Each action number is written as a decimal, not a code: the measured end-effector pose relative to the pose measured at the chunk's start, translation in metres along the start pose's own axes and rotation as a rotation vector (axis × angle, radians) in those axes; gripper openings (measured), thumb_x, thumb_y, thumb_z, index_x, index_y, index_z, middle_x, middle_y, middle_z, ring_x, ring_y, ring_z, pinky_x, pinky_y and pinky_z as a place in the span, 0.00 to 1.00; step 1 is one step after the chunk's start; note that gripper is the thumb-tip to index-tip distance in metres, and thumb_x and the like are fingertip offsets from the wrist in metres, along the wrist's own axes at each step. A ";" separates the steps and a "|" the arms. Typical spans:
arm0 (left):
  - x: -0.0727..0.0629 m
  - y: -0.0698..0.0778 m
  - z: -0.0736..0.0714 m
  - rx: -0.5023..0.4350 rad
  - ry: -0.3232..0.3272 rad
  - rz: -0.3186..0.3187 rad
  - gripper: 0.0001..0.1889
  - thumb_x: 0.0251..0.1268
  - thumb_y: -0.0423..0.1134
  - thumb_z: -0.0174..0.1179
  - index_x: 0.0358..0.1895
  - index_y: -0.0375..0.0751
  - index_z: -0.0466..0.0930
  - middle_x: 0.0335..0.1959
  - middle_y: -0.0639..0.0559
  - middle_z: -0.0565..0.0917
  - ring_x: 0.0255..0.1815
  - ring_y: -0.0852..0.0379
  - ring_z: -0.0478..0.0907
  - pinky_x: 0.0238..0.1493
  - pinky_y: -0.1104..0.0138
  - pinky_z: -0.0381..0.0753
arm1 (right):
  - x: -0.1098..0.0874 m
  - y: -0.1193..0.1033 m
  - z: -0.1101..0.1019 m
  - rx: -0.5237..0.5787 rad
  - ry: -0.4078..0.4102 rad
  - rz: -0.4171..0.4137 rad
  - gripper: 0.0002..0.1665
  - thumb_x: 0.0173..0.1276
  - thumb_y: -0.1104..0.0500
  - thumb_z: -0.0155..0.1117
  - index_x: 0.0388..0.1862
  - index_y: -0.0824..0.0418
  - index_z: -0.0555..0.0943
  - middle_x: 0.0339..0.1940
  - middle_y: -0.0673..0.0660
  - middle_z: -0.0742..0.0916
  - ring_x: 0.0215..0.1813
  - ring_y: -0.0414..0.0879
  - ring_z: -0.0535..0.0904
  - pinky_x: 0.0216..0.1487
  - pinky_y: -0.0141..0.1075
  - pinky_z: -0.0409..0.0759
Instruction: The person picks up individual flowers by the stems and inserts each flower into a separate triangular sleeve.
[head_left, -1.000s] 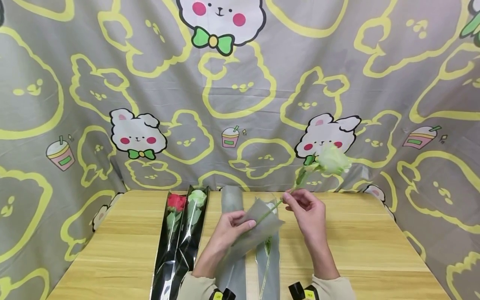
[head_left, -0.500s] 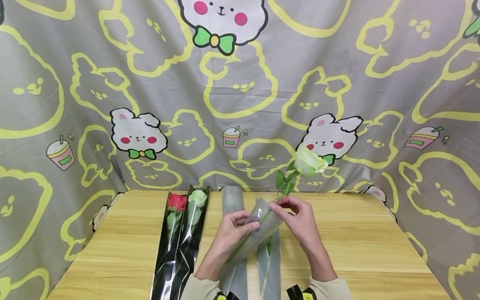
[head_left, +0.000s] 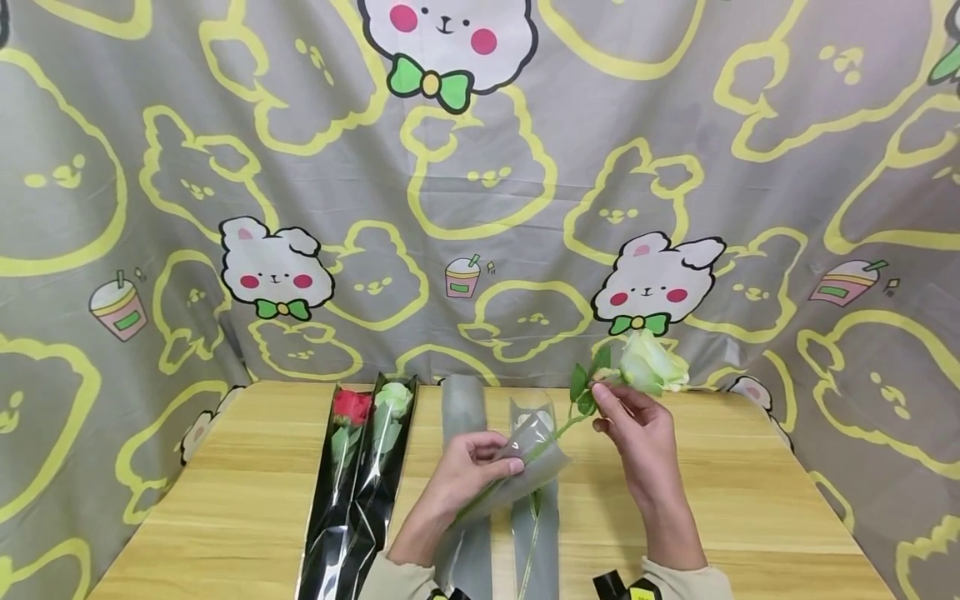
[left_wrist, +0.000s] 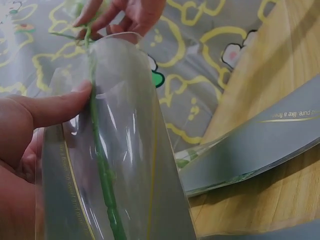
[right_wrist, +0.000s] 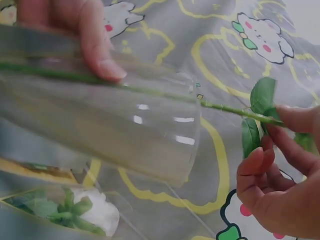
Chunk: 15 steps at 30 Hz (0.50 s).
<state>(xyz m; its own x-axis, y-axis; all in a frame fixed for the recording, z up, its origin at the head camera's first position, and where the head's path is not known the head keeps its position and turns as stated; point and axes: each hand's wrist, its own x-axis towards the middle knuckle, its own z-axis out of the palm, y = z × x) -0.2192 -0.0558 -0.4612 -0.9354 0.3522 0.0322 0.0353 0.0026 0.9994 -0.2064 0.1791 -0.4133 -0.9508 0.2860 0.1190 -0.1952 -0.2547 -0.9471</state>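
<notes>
A pale white-green rose (head_left: pixel 651 363) slants up to the right, its stem (right_wrist: pixel 225 107) pinched by my right hand (head_left: pixel 637 425) just below the bloom, beside the green leaves (right_wrist: pixel 262 97). The lower stem runs inside a clear and grey flower sleeve (head_left: pixel 525 462). My left hand (head_left: pixel 472 475) grips that sleeve, thumb lying on its clear front over the stem, as the left wrist view shows. Gold lettering runs down the sleeve's side. In the right wrist view the leaves are outside the sleeve's open mouth (right_wrist: pixel 192 135).
Two black sleeves with a red rose (head_left: pixel 352 407) and a pale green rose (head_left: pixel 393 400) lie on the left of the wooden table (head_left: pixel 232 483). A grey sleeve (head_left: pixel 463 404) and another holding a white rose (right_wrist: pixel 97 210) lie under the hands. A patterned curtain (head_left: pixel 480 208) stands behind.
My right hand moved in to the sleeve's mouth, then back right and up the stem to below the bloom. The rose swung left, then right and lower. My left hand kept gripping the sleeve.
</notes>
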 end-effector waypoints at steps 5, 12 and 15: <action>0.000 -0.002 0.000 -0.003 -0.009 0.009 0.13 0.59 0.28 0.73 0.44 0.23 0.84 0.37 0.42 0.90 0.33 0.60 0.83 0.36 0.71 0.79 | -0.001 0.000 0.001 -0.024 -0.022 -0.035 0.05 0.69 0.65 0.72 0.36 0.68 0.87 0.28 0.50 0.85 0.29 0.39 0.78 0.33 0.32 0.82; 0.000 0.001 -0.002 0.002 -0.035 0.013 0.13 0.63 0.31 0.71 0.47 0.25 0.84 0.41 0.40 0.89 0.37 0.57 0.85 0.40 0.69 0.82 | -0.002 -0.001 0.005 -0.032 0.039 -0.108 0.12 0.67 0.67 0.73 0.36 0.78 0.83 0.28 0.53 0.86 0.24 0.39 0.80 0.29 0.32 0.82; -0.003 0.006 -0.003 0.034 -0.068 0.025 0.14 0.70 0.35 0.67 0.52 0.28 0.84 0.44 0.40 0.89 0.40 0.56 0.84 0.43 0.68 0.82 | -0.002 -0.002 0.006 0.026 0.081 -0.137 0.08 0.67 0.69 0.72 0.33 0.75 0.83 0.31 0.55 0.86 0.23 0.39 0.80 0.29 0.31 0.82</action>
<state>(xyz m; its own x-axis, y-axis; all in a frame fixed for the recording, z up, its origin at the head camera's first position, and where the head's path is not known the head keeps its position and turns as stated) -0.2175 -0.0599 -0.4550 -0.9079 0.4156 0.0553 0.0718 0.0241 0.9971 -0.2052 0.1731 -0.4093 -0.8926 0.3928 0.2212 -0.3290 -0.2321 -0.9154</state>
